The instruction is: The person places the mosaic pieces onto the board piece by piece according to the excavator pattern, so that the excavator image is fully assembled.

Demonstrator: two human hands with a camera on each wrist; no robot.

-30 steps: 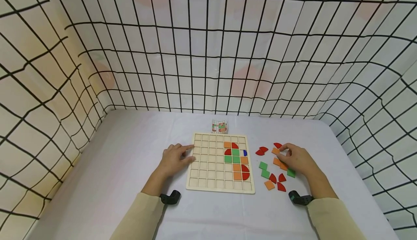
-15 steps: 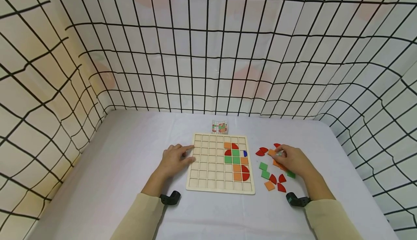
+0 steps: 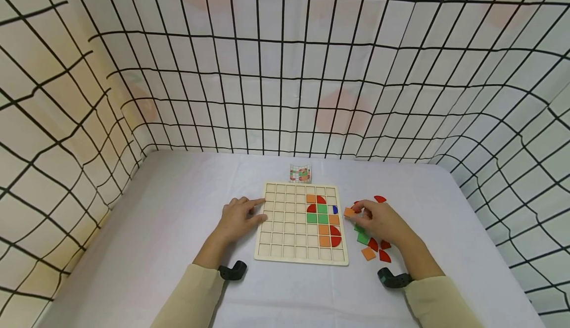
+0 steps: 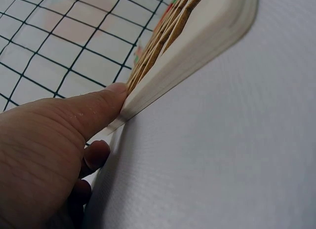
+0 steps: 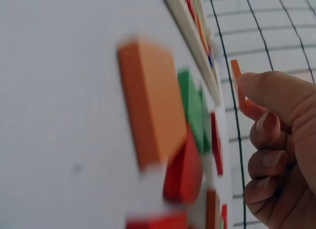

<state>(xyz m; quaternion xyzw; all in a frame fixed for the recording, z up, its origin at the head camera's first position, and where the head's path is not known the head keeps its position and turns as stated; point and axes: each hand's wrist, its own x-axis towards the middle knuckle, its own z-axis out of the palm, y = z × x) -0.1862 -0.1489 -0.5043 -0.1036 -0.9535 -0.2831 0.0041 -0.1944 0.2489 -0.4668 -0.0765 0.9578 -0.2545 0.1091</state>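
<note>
A wooden grid board (image 3: 285, 224) lies on the white cloth, with orange, green and red tiles and one blue piece in its right-hand cells. My left hand (image 3: 239, 217) is at its left edge, thumb and index finger spread apart and touching the rim; in the left wrist view the thumb (image 4: 106, 103) rests on that rim. Between thumb and index finger my right hand (image 3: 378, 219) pinches an orange square tile (image 3: 349, 212), held just right of the board. The right wrist view shows this tile (image 5: 237, 81) edge-on, off the table.
Right of the board lie loose pieces: a green square (image 3: 362, 238), an orange square (image 3: 368, 254) and several red quarter circles, one a red quarter circle (image 3: 385, 256). My right hand hides some. A small pattern card (image 3: 300, 173) lies behind the board. Black wire mesh (image 3: 285, 78) surrounds the table.
My right hand has picked the orange square up from the loose pieces and carried it left toward the board. The left hand and the board have stayed put.
</note>
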